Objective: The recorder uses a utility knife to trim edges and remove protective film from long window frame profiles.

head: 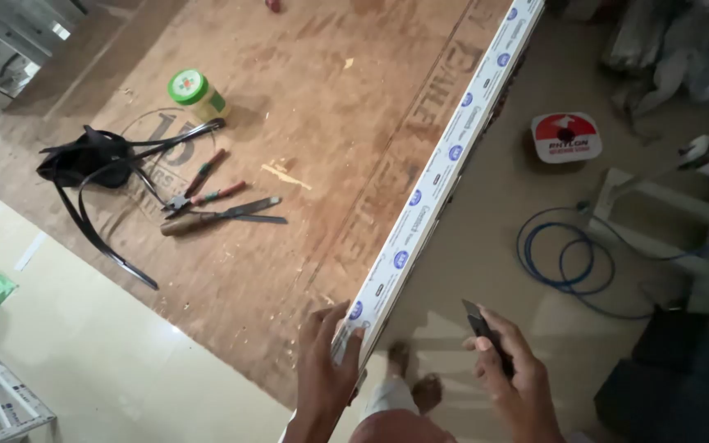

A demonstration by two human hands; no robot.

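1. Left hand: fingers curled tight round near end of white strip.
2. Right hand: closed on dark blade, off the board edge.
3. Strip lay along right edge of plywood board.
4. Pliers, green-lidded jar further left.

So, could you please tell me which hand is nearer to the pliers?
Left. The left hand grips the white strip, below-right of the pliers; the right hand is farther right, off the board.

Pale tiled floor, dim light; worn plywood worktop; white stool at right.
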